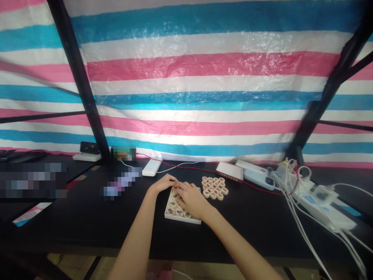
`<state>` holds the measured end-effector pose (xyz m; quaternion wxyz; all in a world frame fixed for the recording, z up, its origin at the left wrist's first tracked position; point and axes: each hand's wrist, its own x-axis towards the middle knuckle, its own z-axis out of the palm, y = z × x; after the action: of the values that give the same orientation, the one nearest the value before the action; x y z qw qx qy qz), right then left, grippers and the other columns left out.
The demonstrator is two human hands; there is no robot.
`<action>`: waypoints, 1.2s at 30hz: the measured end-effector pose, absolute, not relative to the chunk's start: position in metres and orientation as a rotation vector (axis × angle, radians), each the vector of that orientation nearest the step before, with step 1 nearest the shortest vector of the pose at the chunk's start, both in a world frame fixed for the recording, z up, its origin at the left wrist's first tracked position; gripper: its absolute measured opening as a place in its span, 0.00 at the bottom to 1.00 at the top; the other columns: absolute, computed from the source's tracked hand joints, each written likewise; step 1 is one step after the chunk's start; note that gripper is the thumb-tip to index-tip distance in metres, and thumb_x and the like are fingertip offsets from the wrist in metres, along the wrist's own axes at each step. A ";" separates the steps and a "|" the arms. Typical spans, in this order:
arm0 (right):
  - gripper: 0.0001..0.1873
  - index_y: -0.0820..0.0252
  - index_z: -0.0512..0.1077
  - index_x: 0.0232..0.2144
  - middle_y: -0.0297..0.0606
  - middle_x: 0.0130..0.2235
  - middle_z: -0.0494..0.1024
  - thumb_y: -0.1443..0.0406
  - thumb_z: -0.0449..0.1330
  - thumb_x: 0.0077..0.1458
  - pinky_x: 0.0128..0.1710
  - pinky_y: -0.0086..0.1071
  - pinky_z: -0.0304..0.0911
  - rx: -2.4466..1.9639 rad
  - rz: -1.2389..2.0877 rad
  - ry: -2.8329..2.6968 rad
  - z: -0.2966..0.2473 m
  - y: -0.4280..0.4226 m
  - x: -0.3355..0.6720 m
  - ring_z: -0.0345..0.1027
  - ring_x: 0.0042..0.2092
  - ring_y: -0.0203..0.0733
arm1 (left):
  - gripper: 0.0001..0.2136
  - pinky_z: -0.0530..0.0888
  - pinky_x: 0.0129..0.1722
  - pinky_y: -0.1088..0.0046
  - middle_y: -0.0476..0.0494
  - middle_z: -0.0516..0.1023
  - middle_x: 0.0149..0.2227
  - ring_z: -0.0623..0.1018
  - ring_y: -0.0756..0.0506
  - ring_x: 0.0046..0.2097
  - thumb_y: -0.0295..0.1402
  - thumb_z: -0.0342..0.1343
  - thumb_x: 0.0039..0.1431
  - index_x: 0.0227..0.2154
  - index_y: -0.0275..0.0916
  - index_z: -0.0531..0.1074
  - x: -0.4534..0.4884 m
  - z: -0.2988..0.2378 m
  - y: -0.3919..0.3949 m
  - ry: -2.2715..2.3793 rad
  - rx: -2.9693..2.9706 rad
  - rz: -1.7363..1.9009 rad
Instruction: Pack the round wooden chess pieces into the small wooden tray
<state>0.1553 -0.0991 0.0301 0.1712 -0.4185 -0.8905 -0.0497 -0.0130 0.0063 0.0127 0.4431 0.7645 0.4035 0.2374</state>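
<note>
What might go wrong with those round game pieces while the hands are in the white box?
1. Both the left hand and the right hand crowd over the white box. A nudge might knock the packed pieces out of their rows.
2. The loose pieces sit in an open pile beside the box. A bump from the right hand could scatter or roll them across the table.
3. The red wire runs just behind that pile and might snag a reaching hand.

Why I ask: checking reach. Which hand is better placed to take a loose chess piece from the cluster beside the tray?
Probably the right hand: it rests on the tray, nearest the loose pieces; the left hand is farther.
</note>
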 end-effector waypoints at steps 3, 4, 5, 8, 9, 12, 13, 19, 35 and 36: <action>0.10 0.57 0.68 0.42 0.41 0.50 0.71 0.65 0.54 0.58 0.43 0.37 0.58 -1.198 -0.067 -2.451 0.025 -0.097 0.164 0.62 0.49 0.43 | 0.13 0.67 0.40 0.70 0.45 0.80 0.29 0.75 0.44 0.35 0.40 0.59 0.44 0.25 0.34 0.79 -0.013 0.015 0.004 0.999 1.886 0.594; 0.08 0.57 0.69 0.40 0.39 0.48 0.72 0.66 0.54 0.57 0.42 0.36 0.58 -1.206 -0.034 -2.423 0.023 -0.097 0.168 0.63 0.48 0.42 | 0.13 0.67 0.40 0.70 0.45 0.80 0.29 0.75 0.44 0.36 0.41 0.59 0.44 0.25 0.35 0.79 -0.013 0.015 0.004 0.998 1.882 0.596; 0.06 0.57 0.69 0.38 0.38 0.45 0.74 0.67 0.54 0.57 0.41 0.36 0.58 -1.214 0.000 -2.395 0.022 -0.097 0.171 0.64 0.47 0.41 | 0.14 0.67 0.40 0.70 0.44 0.80 0.29 0.75 0.43 0.36 0.43 0.60 0.44 0.25 0.35 0.79 -0.013 0.015 0.004 0.997 1.877 0.597; 0.03 0.57 0.69 0.33 0.33 0.36 0.75 0.69 0.55 0.56 0.42 0.36 0.57 -1.246 0.070 -2.314 0.018 -0.097 0.178 0.67 0.41 0.38 | 0.16 0.67 0.40 0.70 0.44 0.80 0.29 0.75 0.42 0.37 0.45 0.61 0.43 0.25 0.35 0.79 -0.013 0.015 0.003 0.996 1.865 0.597; 0.02 0.57 0.69 0.32 0.33 0.35 0.75 0.69 0.56 0.55 0.43 0.37 0.56 -1.250 0.080 -2.289 0.018 -0.097 0.180 0.67 0.39 0.38 | 0.16 0.66 0.40 0.70 0.44 0.80 0.29 0.75 0.42 0.37 0.45 0.61 0.43 0.26 0.35 0.79 -0.013 0.015 0.003 0.997 1.864 0.597; 0.02 0.57 0.69 0.31 0.33 0.36 0.76 0.68 0.59 0.53 0.46 0.38 0.56 -1.218 0.101 -2.195 0.017 -0.100 0.192 0.68 0.40 0.39 | 0.18 0.66 0.39 0.69 0.43 0.80 0.28 0.75 0.42 0.36 0.47 0.60 0.43 0.26 0.35 0.79 -0.013 0.015 0.002 1.006 1.859 0.597; 0.03 0.57 0.69 0.32 0.33 0.37 0.76 0.67 0.60 0.53 0.47 0.38 0.57 -1.207 0.112 -2.155 0.017 -0.103 0.198 0.68 0.40 0.39 | 0.18 0.66 0.40 0.69 0.43 0.79 0.28 0.75 0.42 0.36 0.48 0.60 0.43 0.26 0.35 0.79 -0.013 0.015 0.001 1.008 1.856 0.597; 0.08 0.54 0.71 0.37 0.35 0.38 0.77 0.64 0.60 0.53 0.45 0.38 0.61 -1.352 0.100 -1.939 0.012 -0.134 0.271 0.69 0.40 0.42 | 0.17 0.66 0.41 0.69 0.44 0.80 0.29 0.75 0.41 0.37 0.47 0.60 0.43 0.25 0.36 0.79 -0.014 0.015 0.002 1.025 1.850 0.587; 0.07 0.58 0.72 0.31 0.39 0.34 0.77 0.64 0.55 0.54 0.35 0.34 0.69 -1.410 0.142 -1.864 -0.019 -0.131 0.320 0.71 0.32 0.40 | 0.15 0.66 0.40 0.69 0.44 0.79 0.27 0.75 0.41 0.37 0.46 0.60 0.43 0.21 0.37 0.78 -0.010 0.021 -0.003 1.026 1.831 0.572; 0.07 0.58 0.73 0.32 0.39 0.34 0.77 0.64 0.55 0.54 0.36 0.34 0.69 -1.400 0.139 -1.858 -0.019 -0.131 0.321 0.72 0.32 0.39 | 0.15 0.66 0.40 0.69 0.44 0.80 0.28 0.76 0.41 0.38 0.46 0.61 0.43 0.21 0.37 0.78 -0.010 0.021 -0.003 1.036 1.824 0.568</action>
<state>0.3207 -0.1312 -0.0191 0.3944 -0.5519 -0.7327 0.0549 -0.0095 -0.0028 0.0213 0.4654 0.7429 0.4221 0.2311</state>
